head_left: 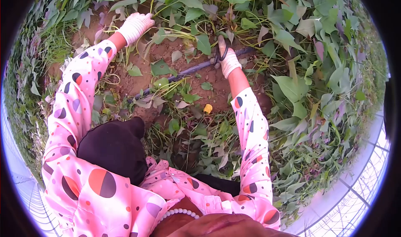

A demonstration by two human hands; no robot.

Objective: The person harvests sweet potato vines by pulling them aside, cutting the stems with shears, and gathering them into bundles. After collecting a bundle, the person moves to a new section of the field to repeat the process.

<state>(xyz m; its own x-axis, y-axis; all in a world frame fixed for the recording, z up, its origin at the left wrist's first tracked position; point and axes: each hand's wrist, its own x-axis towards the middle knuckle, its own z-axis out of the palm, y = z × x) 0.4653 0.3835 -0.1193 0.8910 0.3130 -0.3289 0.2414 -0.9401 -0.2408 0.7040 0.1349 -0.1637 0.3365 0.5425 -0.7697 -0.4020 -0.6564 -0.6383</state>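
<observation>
My left hand (135, 27), in a white knitted glove, is closed at the upper left around a sweet potato vine (155, 7). Its fingers point toward the leafy stems. My right hand (227, 59), in a soil-stained white glove, is at the upper middle, just over the black hose. Dark looped handles, like those of scissors (217, 58), sit around its fingers; the blades are hidden. Loose vine stems and a green leaf (203, 44) lie between the two hands.
A thin black hose (190, 69) crosses the reddish soil (206, 84) diagonally. Dense vines (300, 86) spread on the right, with grass (56, 45) at left. A yellow leaf (208, 108) lies near my body. My dark-trousered knee (110, 149) is bent at the lower left.
</observation>
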